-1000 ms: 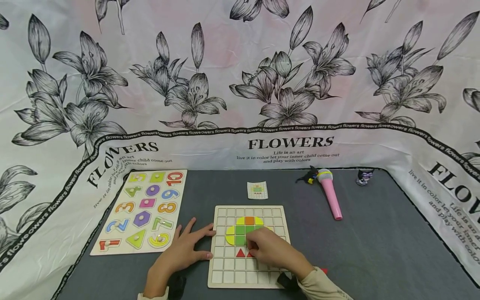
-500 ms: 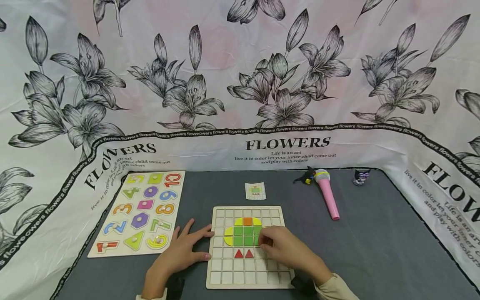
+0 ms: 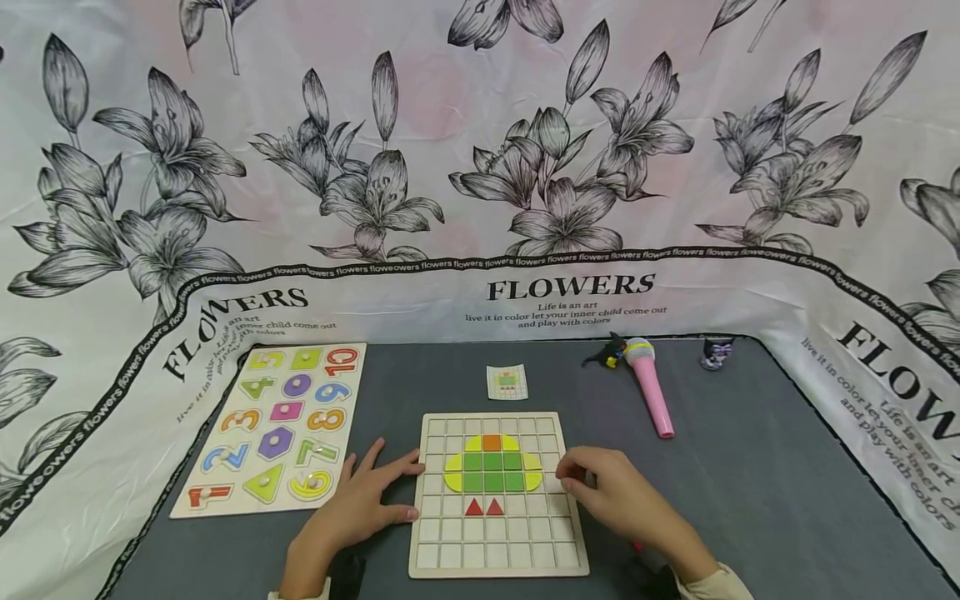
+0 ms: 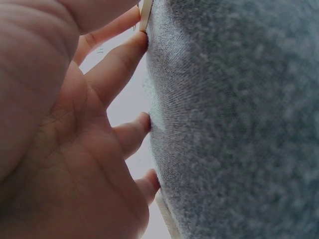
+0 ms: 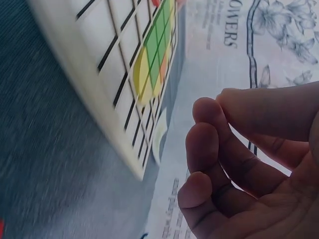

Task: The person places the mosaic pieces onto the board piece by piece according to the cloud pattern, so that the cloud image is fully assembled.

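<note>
right hand [image 3: 615, 492] has left the yellow piece at 3 o'clock of the green block [image 3: 492, 471], fingers curled, empty | left hand [image 3: 367, 500] flat, steadies grid board [image 3: 427, 533] | figure looks complete

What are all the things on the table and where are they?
Grid board: 1, pale wood, front middle of the table.
Square tiles: 6 green, 1 orange on top, in the board.
Curved tiles: yellow, count unclear, round the green squares.
Triangles: 2, red, below the green squares.
Pattern card: 1, white, behind the board.
Number puzzle: 1, many colours, left side.
Toy microphone: 1, pink, back right.
Small dark toy: 1, beside the microphone head.
Small figure: 1, dark, far back right.
Table cover: grey.
Flower cloth: white and black, behind.
Left hand: fingers spread, touching the board's left edge.
Right hand: fingers curled, empty, over the board's right edge.
</note>
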{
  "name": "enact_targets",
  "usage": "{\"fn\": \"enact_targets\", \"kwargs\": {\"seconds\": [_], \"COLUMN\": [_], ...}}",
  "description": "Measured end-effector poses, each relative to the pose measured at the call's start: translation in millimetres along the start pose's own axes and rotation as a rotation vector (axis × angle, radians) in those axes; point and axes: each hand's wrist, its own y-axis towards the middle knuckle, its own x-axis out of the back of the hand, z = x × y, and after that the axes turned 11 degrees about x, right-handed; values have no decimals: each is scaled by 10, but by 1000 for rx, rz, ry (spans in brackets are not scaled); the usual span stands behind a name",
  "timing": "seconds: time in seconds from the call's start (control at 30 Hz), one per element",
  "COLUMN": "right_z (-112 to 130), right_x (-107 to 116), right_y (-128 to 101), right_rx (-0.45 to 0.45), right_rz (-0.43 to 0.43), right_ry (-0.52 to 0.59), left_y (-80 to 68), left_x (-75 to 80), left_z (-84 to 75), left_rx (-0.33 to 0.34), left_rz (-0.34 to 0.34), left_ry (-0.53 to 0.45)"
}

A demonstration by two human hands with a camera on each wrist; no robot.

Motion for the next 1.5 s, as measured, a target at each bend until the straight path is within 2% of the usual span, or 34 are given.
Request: {"fn": "enact_targets", "kwargs": {"seconds": [0.27,0.5,0.73,0.93,1.1,1.27,1.5], "right_z": [-51,-122,-246,-323,-407,-473,-466], "right_x": [155,305,377,407,376,320,264], "right_y": [-180,-348,-581,-759,-901,-988,-1018], "right_rx": [-69,-105,-26,-83,11,37,72], "right_rz": [-25,12,19,53,50,74,44], "right_ry": [-33,-15,-21,31,17,17,-22], "left_y": [15,-8,-11,3,2,4,2], "left_x": [-5,7,4,5,9,12,4], "left_z": [9,-18,-28,-12,-9,-7,-5], "left_rx": [-3,3,11,4,-3,-1,2], "left_rz": [-8,-12,-13,-13,-13,-10,-11], "left_ry": [7,1,10,8,5,7,10]}}
